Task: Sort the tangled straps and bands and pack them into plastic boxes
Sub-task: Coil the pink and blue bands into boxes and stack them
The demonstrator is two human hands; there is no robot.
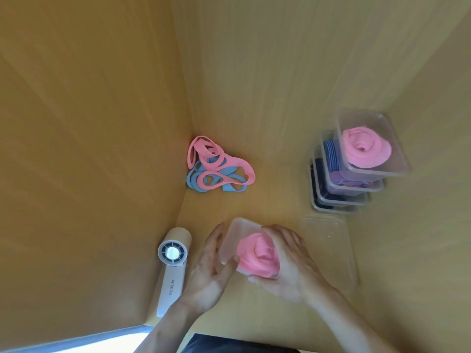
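The left hand [211, 268] holds the clear box [235, 231] and the right hand [290, 263] wraps round the pink roll [256, 254] sitting in it, so push the roll down gently and keep it curled.

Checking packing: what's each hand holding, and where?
Right hand grips the pink roll on its right side; left hand holds the plastic box at its left edge.

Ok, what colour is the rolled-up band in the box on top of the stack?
Pink; the rolled band in the top box shows best in the head view.
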